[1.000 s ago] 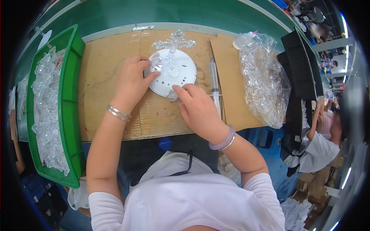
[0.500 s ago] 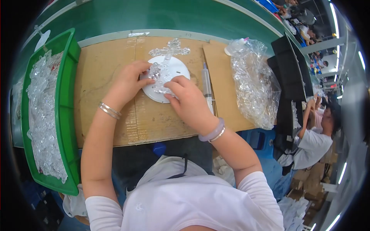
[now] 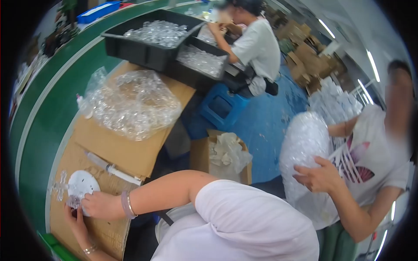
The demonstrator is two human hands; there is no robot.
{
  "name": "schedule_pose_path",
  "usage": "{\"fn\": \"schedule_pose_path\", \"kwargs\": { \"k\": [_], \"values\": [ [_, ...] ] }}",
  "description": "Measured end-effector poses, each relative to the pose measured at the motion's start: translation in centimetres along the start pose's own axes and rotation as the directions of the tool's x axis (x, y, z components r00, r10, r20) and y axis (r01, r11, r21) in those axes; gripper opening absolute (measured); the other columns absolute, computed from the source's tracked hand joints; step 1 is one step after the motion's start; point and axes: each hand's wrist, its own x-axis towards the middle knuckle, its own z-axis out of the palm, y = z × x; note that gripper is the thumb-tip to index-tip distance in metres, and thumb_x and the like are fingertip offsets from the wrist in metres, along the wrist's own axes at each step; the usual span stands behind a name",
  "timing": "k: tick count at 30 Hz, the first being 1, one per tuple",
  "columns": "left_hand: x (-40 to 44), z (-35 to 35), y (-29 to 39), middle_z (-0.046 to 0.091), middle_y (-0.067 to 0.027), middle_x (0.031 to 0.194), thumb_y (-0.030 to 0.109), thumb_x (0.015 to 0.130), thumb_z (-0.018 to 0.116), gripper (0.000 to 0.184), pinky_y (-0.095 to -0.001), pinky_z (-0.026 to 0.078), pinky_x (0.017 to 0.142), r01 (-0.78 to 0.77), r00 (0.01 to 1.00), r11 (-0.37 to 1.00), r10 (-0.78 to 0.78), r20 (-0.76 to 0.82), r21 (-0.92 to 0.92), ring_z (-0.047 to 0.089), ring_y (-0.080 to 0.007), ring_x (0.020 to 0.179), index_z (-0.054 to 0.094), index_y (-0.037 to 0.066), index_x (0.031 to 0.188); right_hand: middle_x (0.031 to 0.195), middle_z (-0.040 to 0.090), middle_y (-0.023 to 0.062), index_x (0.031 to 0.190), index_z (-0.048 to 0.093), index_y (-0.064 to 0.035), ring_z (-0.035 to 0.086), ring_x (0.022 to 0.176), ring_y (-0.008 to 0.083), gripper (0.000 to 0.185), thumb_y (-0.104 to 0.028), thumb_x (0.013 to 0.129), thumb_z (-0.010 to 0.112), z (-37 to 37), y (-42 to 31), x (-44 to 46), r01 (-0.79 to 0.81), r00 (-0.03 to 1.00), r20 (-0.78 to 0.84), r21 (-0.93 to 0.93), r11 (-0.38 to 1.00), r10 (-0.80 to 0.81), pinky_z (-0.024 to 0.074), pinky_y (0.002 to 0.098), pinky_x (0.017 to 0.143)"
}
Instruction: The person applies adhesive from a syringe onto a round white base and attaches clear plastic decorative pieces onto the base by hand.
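Note:
At the lower left lies a round white disc (image 3: pixel 82 182) on the cardboard. A clear plastic cross (image 3: pixel 59 185) extends past the disc's far edge. My left hand (image 3: pixel 77 221) is closed, its fingertips around a small clear plastic piece (image 3: pixel 74 201) at the disc's near edge. Over the disc, my right hand (image 3: pixel 103 205) has its fingers bent and pressed together; what they grip is hidden beneath them. A large syringe (image 3: pixel 112 168) rests on the cardboard to the right of the disc.
A bag of clear pieces (image 3: pixel 135 106) lies on the cardboard sheet (image 3: pixel 150 152). Black bins (image 3: pixel 135 51) of clear parts stand beyond it. A green crate (image 3: pixel 56 248) shows at lower left. One co-worker (image 3: pixel 257 48) sits ahead; another person (image 3: pixel 361 165) at right holds a full plastic bag (image 3: pixel 305 152).
The view has swung to the right, so the disc and my hands now appear at lower left. A person with a bulky bag has come into view. Both hands stay at the disc.

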Motion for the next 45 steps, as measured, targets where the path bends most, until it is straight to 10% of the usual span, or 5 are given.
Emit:
{"fn": "schedule_pose_path", "kwargs": {
  "k": [24, 36, 45],
  "values": [
    [0.5, -1.6, 3.9, 0.039, -0.0078, 0.125, -0.004, 0.081, 0.048, 0.040, -0.0259, 0.041, 0.081, 0.088, 0.964, 0.978, -0.132, 0.230, 0.191, 0.048, -0.0139, 0.098, 0.040, -0.002, 0.121, 0.086, 0.053, 0.0070, 0.076, 0.061, -0.0052, 0.050, 0.082, 0.0214, 0.013, -0.015, 0.071, 0.054, 3.1, 0.0, -0.2, -0.086, 0.977, -0.192, 0.038, 0.996, 0.091, 0.0394, 0.0306, 0.070],
    [-1.2, 2.3, 7.4, 0.049, -0.0075, 0.113, 0.005, 0.087, 0.046, 0.042, -0.0261, 0.040, 0.083, 0.031, 1.000, 0.970, -0.031, 0.006, -0.243, 0.048, -0.0143, 0.099, 0.036, 0.005, 0.127, 0.089, 0.051, 0.0095, 0.083, 0.053, -0.0043, 0.051, 0.083, 0.0235, 0.016, -0.008, 0.068, 0.055, 0.1, 0.7, -1.1, -0.048, 0.991, -0.123, 0.089, 0.995, 0.058, 0.0427, 0.0323, 0.071],
    [-1.0, 2.8, 9.9, 0.050, -0.0046, 0.098, 0.006, 0.085, 0.047, 0.038, -0.0244, 0.039, 0.070, 0.006, 0.997, 0.976, 0.010, -0.076, 0.216, 0.045, -0.0115, 0.080, 0.040, 0.005, 0.122, 0.089, 0.051, 0.0096, 0.085, 0.052, -0.0020, 0.051, 0.082, 0.0218, 0.018, -0.007, 0.067, 0.054, 0.6, 0.8, -0.9, -0.037, 0.992, -0.115, 0.093, 0.995, 0.048, 0.0426, 0.0312, 0.070]
  ]
}}
